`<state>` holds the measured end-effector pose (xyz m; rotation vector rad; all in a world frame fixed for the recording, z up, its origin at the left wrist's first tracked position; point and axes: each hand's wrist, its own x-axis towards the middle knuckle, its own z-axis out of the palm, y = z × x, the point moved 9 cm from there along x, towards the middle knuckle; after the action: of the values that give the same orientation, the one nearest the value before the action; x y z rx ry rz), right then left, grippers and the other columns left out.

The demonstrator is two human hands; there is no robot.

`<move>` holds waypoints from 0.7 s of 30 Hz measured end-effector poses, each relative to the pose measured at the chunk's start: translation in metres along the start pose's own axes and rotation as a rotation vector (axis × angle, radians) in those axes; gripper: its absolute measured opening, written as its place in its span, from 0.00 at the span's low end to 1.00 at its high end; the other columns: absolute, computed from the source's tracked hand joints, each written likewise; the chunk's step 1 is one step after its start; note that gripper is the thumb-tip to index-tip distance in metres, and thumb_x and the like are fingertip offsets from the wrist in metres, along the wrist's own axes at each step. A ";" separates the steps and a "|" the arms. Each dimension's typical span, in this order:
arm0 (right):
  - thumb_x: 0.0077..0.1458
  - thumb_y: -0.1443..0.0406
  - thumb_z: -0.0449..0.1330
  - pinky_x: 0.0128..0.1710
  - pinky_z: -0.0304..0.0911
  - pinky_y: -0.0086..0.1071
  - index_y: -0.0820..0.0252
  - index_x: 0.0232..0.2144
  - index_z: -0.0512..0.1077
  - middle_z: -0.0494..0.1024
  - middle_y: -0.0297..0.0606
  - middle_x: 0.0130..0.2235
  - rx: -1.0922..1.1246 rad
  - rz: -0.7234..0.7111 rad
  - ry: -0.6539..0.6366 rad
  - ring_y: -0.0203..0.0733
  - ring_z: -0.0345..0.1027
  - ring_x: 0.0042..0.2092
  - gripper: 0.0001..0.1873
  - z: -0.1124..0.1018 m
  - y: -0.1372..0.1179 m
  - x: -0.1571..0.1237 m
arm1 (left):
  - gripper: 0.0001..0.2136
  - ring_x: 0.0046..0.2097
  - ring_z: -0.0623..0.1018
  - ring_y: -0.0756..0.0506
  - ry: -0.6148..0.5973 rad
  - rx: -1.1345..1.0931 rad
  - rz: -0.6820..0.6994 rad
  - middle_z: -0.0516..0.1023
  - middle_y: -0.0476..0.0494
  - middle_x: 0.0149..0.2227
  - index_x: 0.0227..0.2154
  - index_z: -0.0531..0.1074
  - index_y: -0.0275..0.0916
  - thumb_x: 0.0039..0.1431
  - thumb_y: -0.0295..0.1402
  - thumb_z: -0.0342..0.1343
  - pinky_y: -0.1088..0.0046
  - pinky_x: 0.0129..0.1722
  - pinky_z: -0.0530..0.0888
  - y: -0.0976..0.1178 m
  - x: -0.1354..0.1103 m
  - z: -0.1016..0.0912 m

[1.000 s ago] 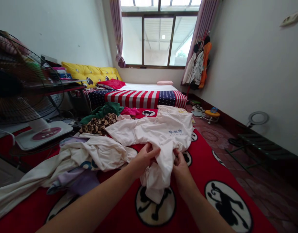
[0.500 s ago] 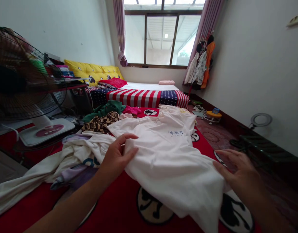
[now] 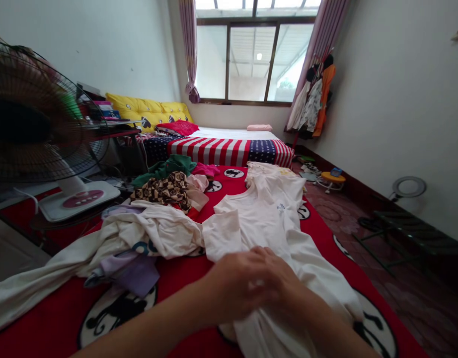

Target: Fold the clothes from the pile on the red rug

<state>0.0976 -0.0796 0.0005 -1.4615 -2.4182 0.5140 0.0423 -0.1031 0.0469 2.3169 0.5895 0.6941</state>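
A white T-shirt (image 3: pixel 266 219) with small blue print lies lengthwise on the red cover (image 3: pixel 57 323) with monkey prints, collar toward the far end. My left hand (image 3: pixel 232 283) and my right hand (image 3: pixel 288 291) meet over the shirt's lower part, close together and touching the cloth. Both are smeared by motion, so their fingers cannot be made out. A sleeve of the shirt spreads to the left, beside a heap of white and lilac clothes (image 3: pixel 150 236).
A brown patterned garment (image 3: pixel 164 189) and a green one (image 3: pixel 169 166) lie behind the heap. A standing fan (image 3: pixel 35 124) is at the left. A flag-striped bed (image 3: pixel 221 149) lies beyond. Clothes hang (image 3: pixel 314 99) by the window. A dark rack (image 3: pixel 408 228) stands on the floor at right.
The shirt, bunched a second ago and then pulled wide, now lies flat and narrower. My hands have come from its two sides back together over its lower middle.
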 end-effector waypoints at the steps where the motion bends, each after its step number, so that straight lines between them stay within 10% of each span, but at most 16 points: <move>1: 0.46 0.67 0.63 0.52 0.60 0.40 0.59 0.46 0.73 0.74 0.43 0.47 -0.015 0.011 0.020 0.49 0.65 0.50 0.22 0.002 0.003 0.000 | 0.10 0.46 0.77 0.44 0.134 0.094 -0.074 0.78 0.43 0.42 0.42 0.76 0.47 0.59 0.34 0.54 0.69 0.49 0.70 -0.018 -0.001 -0.030; 4: 0.42 0.65 0.66 0.51 0.61 0.39 0.58 0.46 0.73 0.73 0.42 0.47 0.013 0.057 0.051 0.49 0.65 0.50 0.25 0.004 0.010 0.000 | 0.29 0.53 0.71 0.36 0.378 0.392 -0.369 0.72 0.36 0.51 0.53 0.68 0.41 0.45 0.33 0.64 0.60 0.55 0.65 -0.089 -0.011 -0.089; 8: 0.46 0.60 0.64 0.51 0.61 0.40 0.60 0.53 0.67 0.71 0.46 0.52 0.261 0.159 0.111 0.49 0.66 0.51 0.31 0.004 0.028 0.004 | 0.30 0.38 0.75 0.43 0.325 0.333 -0.558 0.75 0.44 0.35 0.55 0.66 0.35 0.45 0.27 0.59 0.69 0.40 0.70 -0.142 -0.016 -0.087; 12: 0.47 0.46 0.61 0.49 0.64 0.41 0.61 0.58 0.60 0.67 0.51 0.56 0.734 0.278 0.240 0.50 0.67 0.52 0.41 0.002 0.047 0.003 | 0.15 0.27 0.68 0.52 0.235 -0.066 -0.369 0.70 0.51 0.26 0.41 0.75 0.35 0.48 0.24 0.54 0.79 0.27 0.65 -0.089 -0.007 -0.033; 17: 0.44 0.46 0.62 0.45 0.67 0.38 0.59 0.49 0.68 0.76 0.43 0.46 1.205 0.417 0.141 0.50 0.71 0.47 0.34 0.012 0.030 -0.017 | 0.16 0.27 0.68 0.53 -0.183 -0.417 -0.138 0.72 0.50 0.28 0.39 0.76 0.36 0.45 0.21 0.57 0.82 0.25 0.65 0.006 -0.006 0.040; 21: 0.41 0.62 0.62 0.43 0.68 0.36 0.59 0.50 0.67 0.78 0.38 0.39 1.230 0.648 0.117 0.48 0.73 0.43 0.30 0.023 0.031 -0.058 | 0.14 0.29 0.74 0.51 -0.485 -0.430 0.003 0.77 0.46 0.30 0.42 0.77 0.35 0.53 0.22 0.54 0.82 0.30 0.71 0.041 -0.015 0.036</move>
<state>0.1393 -0.1214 -0.0365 -1.4524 -0.9737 1.5863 0.0622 -0.1557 0.0468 1.9739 0.1879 0.2089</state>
